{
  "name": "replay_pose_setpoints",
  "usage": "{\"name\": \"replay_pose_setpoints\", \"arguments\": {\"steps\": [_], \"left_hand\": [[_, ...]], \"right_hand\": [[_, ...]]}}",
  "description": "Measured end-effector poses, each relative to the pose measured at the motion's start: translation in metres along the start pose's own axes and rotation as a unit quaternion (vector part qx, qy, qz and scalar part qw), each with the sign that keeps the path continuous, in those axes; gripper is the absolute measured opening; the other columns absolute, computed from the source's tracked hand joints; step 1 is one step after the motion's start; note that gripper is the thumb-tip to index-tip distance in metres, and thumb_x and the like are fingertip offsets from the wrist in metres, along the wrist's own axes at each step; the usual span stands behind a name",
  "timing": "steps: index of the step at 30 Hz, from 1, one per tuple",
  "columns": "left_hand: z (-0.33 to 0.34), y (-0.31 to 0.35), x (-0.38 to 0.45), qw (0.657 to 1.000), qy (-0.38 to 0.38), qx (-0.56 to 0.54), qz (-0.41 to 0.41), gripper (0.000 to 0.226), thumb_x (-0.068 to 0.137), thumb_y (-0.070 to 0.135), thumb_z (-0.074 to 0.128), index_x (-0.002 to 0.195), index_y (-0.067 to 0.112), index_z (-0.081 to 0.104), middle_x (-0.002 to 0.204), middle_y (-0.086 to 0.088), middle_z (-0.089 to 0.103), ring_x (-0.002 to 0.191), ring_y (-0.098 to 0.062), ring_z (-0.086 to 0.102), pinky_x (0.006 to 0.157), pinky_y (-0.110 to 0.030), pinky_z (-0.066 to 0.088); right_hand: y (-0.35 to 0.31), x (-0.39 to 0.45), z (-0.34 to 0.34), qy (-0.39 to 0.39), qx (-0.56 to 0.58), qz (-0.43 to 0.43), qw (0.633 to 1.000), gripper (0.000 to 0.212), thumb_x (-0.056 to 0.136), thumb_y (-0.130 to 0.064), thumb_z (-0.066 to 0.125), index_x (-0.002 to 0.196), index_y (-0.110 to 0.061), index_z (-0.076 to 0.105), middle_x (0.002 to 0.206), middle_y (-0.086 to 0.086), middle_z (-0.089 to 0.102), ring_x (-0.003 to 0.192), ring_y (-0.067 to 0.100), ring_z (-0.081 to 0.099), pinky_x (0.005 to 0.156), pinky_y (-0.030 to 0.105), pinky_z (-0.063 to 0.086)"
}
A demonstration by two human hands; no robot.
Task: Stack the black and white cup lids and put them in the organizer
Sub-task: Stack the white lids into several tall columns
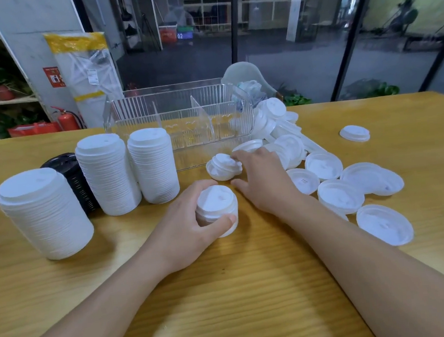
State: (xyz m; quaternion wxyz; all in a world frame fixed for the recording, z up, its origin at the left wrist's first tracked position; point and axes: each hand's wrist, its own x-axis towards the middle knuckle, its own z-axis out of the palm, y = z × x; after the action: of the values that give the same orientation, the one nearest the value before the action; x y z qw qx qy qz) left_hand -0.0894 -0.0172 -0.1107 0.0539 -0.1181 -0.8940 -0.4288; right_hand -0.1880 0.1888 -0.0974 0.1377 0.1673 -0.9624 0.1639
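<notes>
At nine o'clock: three tall white lid stacks, one black stack. Centre: our left hand curled round a short white stack. Our right hand, fingers loosely spread, touches a loose lid. At three o'clock: scattered lids. At twelve: the clear organizer. We judge lids light, thin, slippery; grip by rims.

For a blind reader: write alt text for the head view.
A left hand grips a short stack of white lids on a wooden table while the right hand reaches into loose white lids. Tall lid stacks stand before a clear organizer.
</notes>
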Motion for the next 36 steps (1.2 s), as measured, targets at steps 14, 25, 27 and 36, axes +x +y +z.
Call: {"name": "replay_pose_setpoints", "arguments": {"steps": [14,25,27,36], "left_hand": [[-0.001,0.002,0.001,1.000,-0.003,-0.019,-0.002,0.061,0.092,0.054,0.084,0.144,0.052,0.052,0.131,0.034,0.063,0.125,0.010,0.058,0.092,-0.006,0.043],[-0.003,0.001,0.001,0.999,-0.003,-0.038,-0.013,0.057,0.086,0.047,0.092,0.131,0.040,0.057,0.122,0.028,0.069,0.114,0.003,0.067,0.085,-0.009,0.047],[-0.004,0.002,0.001,0.999,-0.001,-0.031,-0.011,0.056,0.085,0.048,0.092,0.129,0.040,0.058,0.121,0.027,0.070,0.113,0.003,0.067,0.084,-0.011,0.048],[-0.005,0.003,0.000,1.000,-0.003,-0.019,-0.009,0.056,0.084,0.051,0.092,0.127,0.043,0.058,0.120,0.027,0.070,0.112,0.002,0.067,0.086,-0.020,0.049]], "right_hand": [[0.012,0.001,0.011,0.080,-0.037,-0.129,0.988,0.040,0.090,-0.015,0.078,0.130,-0.020,0.071,0.109,-0.005,0.071,0.106,0.027,0.058,0.100,0.043,0.034],[0.029,-0.044,-0.024,0.005,0.097,-0.087,0.991,0.048,0.096,-0.036,0.078,0.142,-0.033,0.065,0.119,-0.021,0.064,0.115,0.008,0.054,0.114,0.040,0.035],[0.024,-0.043,-0.025,0.022,0.086,-0.041,0.995,0.051,0.093,-0.055,0.077,0.136,-0.030,0.067,0.122,-0.014,0.065,0.114,0.012,0.057,0.110,0.042,0.038],[0.015,-0.044,-0.017,-0.004,-0.141,0.028,0.990,0.079,0.083,-0.094,0.046,0.116,-0.024,0.062,0.096,-0.008,0.063,0.094,0.022,0.055,0.088,0.042,0.038]]}}
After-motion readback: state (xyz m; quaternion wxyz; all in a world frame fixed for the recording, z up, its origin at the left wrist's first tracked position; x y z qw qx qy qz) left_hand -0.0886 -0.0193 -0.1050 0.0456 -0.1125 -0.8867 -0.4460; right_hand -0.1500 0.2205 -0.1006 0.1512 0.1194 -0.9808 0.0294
